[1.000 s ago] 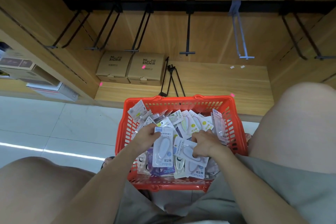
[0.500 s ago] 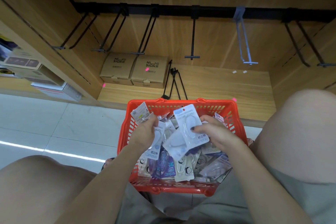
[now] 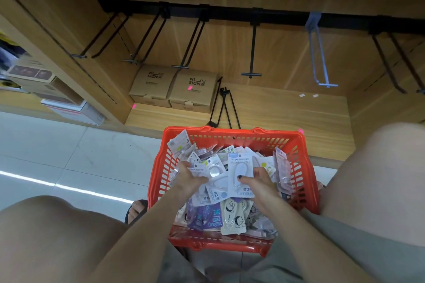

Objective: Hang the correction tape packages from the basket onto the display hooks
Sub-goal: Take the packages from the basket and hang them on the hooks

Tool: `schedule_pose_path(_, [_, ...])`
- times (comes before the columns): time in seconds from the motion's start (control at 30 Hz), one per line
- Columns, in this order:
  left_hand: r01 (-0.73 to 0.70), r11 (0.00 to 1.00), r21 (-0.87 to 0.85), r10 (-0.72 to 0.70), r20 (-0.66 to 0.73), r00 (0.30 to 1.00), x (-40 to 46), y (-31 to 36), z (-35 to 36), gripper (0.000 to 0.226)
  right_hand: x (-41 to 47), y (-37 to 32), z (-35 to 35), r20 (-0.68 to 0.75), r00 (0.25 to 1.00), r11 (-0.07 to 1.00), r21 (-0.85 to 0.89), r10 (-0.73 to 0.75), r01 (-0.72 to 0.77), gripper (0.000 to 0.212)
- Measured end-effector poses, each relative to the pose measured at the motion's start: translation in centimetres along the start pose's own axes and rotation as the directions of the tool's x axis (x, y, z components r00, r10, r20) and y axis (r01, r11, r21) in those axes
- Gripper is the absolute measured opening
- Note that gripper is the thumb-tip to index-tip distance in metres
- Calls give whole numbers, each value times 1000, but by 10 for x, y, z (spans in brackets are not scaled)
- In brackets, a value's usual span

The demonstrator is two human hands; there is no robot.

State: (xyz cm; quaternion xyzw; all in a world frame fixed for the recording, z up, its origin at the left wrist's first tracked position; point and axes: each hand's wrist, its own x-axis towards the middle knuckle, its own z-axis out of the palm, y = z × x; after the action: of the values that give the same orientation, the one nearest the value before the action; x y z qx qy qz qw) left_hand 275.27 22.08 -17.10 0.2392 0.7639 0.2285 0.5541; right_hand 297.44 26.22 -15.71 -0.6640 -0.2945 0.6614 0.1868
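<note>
A red basket (image 3: pixel 232 132) between my knees is full of correction tape packages. My right hand (image 3: pixel 261 181) pinches one white package with a pale blue oval (image 3: pixel 240 167), held upright above the pile. My left hand (image 3: pixel 189 176) grips a couple of similar white packages (image 3: pixel 212 181) just left of it. Black display hooks (image 3: pixel 251 53) stick out empty from a black rail (image 3: pixel 230 14) on the wooden back wall, with one pale blue hook (image 3: pixel 318 53) among them.
Two brown NU SIGN boxes (image 3: pixel 174 87) stand on the low wooden shelf (image 3: pixel 287 112), and loose black hooks (image 3: pixel 224 108) lie beside them. More boxes (image 3: pixel 46 85) fill the shelf section at the left. White tiled floor (image 3: pixel 69 156) lies left of the basket.
Both hands have lifted packages out of the pile. The right hand's package has turned upright and sits next to the left hand's packages. The camera has tilted slightly.
</note>
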Motion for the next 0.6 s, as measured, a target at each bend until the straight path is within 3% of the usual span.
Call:
schedule_pose_path(0.2, [89, 943, -320, -96, -5, 995, 8, 0, 15, 59, 3, -4, 7, 163, 986, 997, -72, -17, 29, 28])
schedule_pose_path(0.33, [115, 932, -344, -118, 13, 993, 8, 3, 19, 67, 5, -7, 7, 162, 986, 999, -32, 27, -22, 26])
schedule_pose_path(0.47, [125, 870, -476, -66, 140, 988, -1, 12, 20, 38, 4, -11, 5, 191, 979, 995, 46, 74, -84, 28])
schedule_pose_path(0.6, [180, 838, -515, -22, 298, 954, -12, 16, 12, 35, 0, -8, 7, 264, 962, 993, 80, 62, -86, 34])
